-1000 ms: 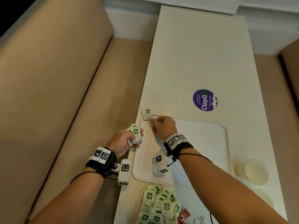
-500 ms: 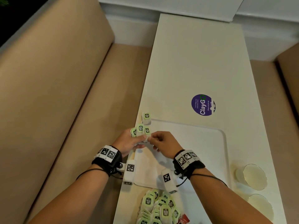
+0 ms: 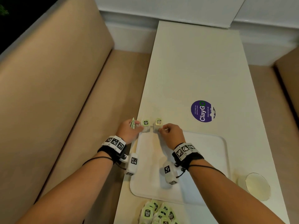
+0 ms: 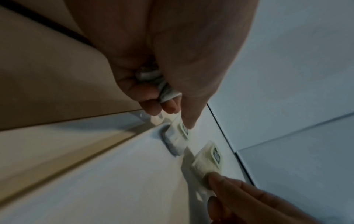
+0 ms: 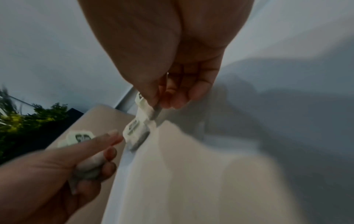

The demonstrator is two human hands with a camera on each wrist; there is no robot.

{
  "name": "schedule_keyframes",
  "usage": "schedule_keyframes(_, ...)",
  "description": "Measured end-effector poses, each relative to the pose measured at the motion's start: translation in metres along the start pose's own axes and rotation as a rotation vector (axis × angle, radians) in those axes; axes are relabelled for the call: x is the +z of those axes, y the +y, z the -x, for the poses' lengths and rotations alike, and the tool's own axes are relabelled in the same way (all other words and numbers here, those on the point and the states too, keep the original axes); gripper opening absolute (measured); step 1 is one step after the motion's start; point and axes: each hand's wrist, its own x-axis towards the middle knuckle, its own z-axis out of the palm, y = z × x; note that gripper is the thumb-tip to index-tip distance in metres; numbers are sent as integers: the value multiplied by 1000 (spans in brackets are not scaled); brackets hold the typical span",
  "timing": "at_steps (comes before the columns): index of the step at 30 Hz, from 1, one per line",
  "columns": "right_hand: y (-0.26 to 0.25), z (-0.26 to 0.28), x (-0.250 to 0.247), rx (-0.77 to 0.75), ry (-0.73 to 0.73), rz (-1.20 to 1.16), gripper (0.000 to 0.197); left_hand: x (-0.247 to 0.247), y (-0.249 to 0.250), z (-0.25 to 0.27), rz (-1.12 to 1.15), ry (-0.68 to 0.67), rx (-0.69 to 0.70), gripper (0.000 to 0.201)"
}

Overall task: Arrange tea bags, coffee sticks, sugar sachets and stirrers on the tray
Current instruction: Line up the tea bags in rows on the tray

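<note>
Both hands pinch light, floppy green-labelled paper tea bags (image 3: 158, 125), best held by a stiff edge, at the fingertips.

Tray (image 3: 210, 159) mid bare – free to pass; tea bag pile (image 3: 155, 212) blocks near edge, cups (image 3: 257, 186) at rt.

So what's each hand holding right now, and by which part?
Right hand pinches a tea bag by its near edge; left hand grips spare tea bags in curled fingers.
</note>
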Motion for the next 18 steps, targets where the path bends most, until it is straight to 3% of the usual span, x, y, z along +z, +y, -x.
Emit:
schedule_keyframes(6, -4, 1, 8, 34, -14, 117, 22, 8, 3, -6, -216, -12, 92, 27)
schedule_keyframes(18, -12, 7, 12, 89, 41, 167, 40, 11, 0, -15, -249, -34, 154, 37)
